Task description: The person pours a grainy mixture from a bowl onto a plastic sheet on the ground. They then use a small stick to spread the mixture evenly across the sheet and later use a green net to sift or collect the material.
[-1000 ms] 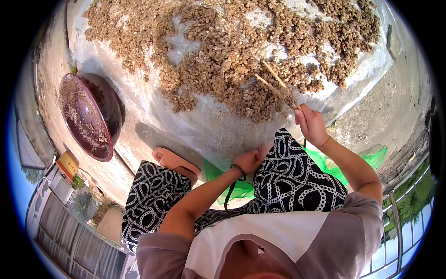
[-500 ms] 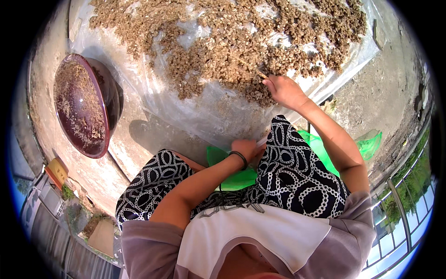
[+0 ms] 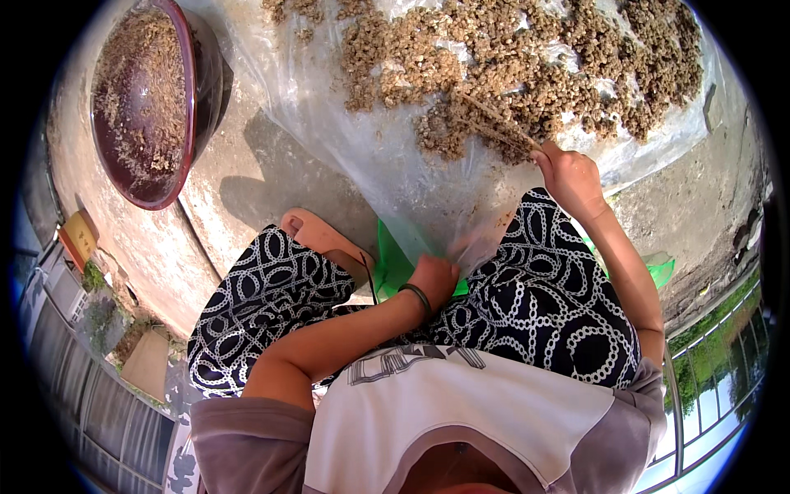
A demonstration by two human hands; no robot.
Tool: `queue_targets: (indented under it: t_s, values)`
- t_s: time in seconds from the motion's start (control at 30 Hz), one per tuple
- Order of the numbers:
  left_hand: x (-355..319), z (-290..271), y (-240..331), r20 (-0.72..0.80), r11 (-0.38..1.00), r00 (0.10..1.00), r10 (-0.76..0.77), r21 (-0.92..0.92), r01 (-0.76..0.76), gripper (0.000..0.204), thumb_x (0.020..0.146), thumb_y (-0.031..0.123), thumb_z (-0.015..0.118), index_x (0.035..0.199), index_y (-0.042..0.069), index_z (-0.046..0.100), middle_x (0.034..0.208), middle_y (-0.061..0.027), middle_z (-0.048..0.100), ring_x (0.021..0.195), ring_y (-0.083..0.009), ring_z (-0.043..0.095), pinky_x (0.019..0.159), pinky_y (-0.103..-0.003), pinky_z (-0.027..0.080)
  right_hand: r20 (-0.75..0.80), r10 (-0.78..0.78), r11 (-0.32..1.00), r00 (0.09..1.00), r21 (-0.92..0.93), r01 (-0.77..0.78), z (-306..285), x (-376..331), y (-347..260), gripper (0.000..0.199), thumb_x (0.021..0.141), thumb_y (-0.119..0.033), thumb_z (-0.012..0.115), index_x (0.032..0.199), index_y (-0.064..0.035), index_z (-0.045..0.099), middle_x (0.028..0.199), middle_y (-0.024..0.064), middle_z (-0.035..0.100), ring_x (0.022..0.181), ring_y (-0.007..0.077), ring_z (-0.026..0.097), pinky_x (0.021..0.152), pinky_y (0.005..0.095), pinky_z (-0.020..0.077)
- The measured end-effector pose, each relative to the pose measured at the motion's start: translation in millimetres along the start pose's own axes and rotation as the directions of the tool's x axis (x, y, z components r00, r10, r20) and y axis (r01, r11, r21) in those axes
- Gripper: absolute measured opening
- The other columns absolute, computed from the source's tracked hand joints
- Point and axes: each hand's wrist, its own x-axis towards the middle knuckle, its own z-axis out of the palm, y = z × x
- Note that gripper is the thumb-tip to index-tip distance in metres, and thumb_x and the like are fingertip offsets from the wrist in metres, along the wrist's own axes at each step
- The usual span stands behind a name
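Note:
Brown, crumbly clumps [image 3: 527, 78] lie spread over a clear plastic sheet [image 3: 329, 136] on the ground. My right hand [image 3: 573, 183] is closed round the near end of a thin wooden stick [image 3: 504, 121]. The stick's far part lies among the clumps at the near side of the pile. Between my knees, my left hand [image 3: 436, 278] grips the gathered near edge of the sheet, which is pulled up toward me. Its fingertips are partly hidden in the plastic. Green material [image 3: 393, 255] shows beneath the sheet beside this hand.
A dark red bowl [image 3: 192, 99] with brown residue inside stands on the concrete at the left, tilted in view. A pinkish sandal [image 3: 317, 230] shows by my left knee. Metal railings [image 3: 679, 403] run along the right; an orange-yellow box [image 3: 80, 239] lies far left.
My right hand has drawn the stick back toward me and to the right, and more of the stick shows. My left hand still holds the sheet's edge, now raised. The view has shifted.

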Motion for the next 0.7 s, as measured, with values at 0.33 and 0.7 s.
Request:
queue_targets:
  t_s: [0.33,0.7]
  values:
    - [49,51,-26,0.165,0.998,0.986,-0.041,-0.039,0.048,0.018,0.093,0.020,0.059,0.095,0.018,0.076,0.099,-0.0056,0.076,0.094,-0.0246,0.073,0.080,-0.045,0.050,0.226,0.242,0.812,0.943,0.485,-0.325,29,20,19,0.041,0.108,-0.034,0.051,0.092,0.0019,0.062,0.078,0.0266,0.064,0.078,0.0465,0.062,0.075,0.0498,0.0487]
    - [38,-43,-44,0.561,0.988,0.814,0.151,-0.049,-0.150,0.047,0.078,0.053,0.076,0.104,0.013,0.079,0.105,-0.0085,0.077,0.099,-0.0287,0.074,0.082,-0.044,0.057,0.471,-0.043,0.996,0.881,-0.044,0.073,56,-51,15,0.032,0.104,-0.038,0.054,0.102,-0.0077,0.062,0.069,0.0148,0.068,0.073,0.0377,0.070,0.064,0.0499,0.0530]
